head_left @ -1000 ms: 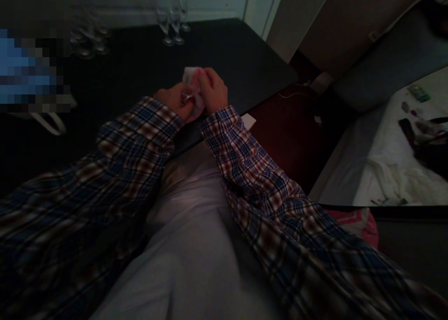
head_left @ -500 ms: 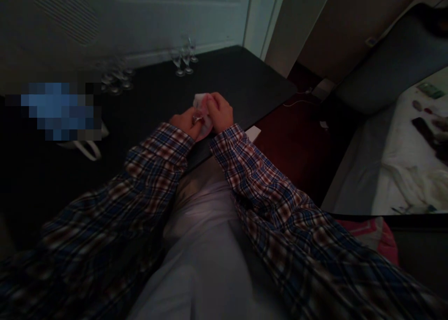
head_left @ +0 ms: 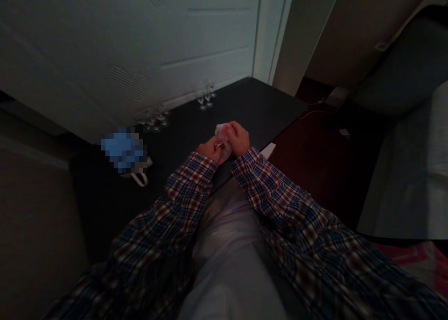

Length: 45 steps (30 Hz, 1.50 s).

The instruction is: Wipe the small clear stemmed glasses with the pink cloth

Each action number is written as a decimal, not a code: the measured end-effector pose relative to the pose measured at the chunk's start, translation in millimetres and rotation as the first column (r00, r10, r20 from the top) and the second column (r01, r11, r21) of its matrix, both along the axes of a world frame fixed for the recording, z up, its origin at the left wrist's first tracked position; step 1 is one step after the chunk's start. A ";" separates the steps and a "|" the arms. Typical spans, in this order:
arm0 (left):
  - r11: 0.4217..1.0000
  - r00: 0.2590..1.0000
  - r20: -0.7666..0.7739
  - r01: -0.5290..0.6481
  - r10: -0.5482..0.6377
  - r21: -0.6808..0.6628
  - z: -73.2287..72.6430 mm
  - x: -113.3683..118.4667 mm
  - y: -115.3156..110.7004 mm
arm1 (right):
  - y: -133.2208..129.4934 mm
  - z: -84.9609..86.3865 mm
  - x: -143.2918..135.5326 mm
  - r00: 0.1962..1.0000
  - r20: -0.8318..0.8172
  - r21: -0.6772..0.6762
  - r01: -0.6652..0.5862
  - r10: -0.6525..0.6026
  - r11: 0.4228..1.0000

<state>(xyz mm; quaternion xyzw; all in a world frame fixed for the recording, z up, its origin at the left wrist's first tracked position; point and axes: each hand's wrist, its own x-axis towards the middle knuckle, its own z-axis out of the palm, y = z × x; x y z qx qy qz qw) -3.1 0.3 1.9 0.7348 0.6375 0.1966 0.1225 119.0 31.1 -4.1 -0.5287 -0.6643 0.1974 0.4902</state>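
Over the dark table, my left hand [head_left: 208, 148] is closed around a small clear glass [head_left: 218, 144], of which only a shiny part shows between the fingers. A white and pink cloth [head_left: 226, 147] is bunched about the glass. My right hand [head_left: 239, 138] pinches the cloth from the other side, its fingers pressed together close to my left hand. The cloth and the fingers hide most of the glass. Farther back on the table stand a few small stemmed glasses [head_left: 206, 98], with another group of stemmed glasses [head_left: 153, 119] to their left.
The black table [head_left: 245, 100] meets a white panelled door [head_left: 210, 35] at the back. A pixelated blue item [head_left: 124, 149] with a white strap [head_left: 140, 177] lies at the left. A white box [head_left: 269, 150] sits by the table's front edge. A bed [head_left: 402, 170] is at the right.
My view has turned left and tilted up, so everything appears shifted right and lower. Both hands keep their hold on the glass and cloth, with little change in pose.
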 end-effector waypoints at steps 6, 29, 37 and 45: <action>1.000 0.999 0.047 0.012 -0.013 0.019 0.2 -0.8 -3.9 | -5.1 0.2 -0.9 1.000 -0.026 0.026 0.002 -0.001 1.000; 1.000 0.998 0.061 0.023 -0.023 0.002 1.1 -6.6 -7.2 | -11.8 0.8 -1.2 0.999 -0.032 0.002 -0.018 0.018 1.000; 1.000 1.000 0.016 0.020 -0.020 -0.016 0.3 -4.5 -9.0 | -16.7 7.6 -2.6 1.000 -0.013 0.044 0.008 -0.008 0.999; 0.998 0.998 0.010 0.065 -0.065 -0.012 -0.2 -4.5 -7.3 | -13.1 4.4 -1.3 1.000 -0.020 0.033 0.000 0.001 0.999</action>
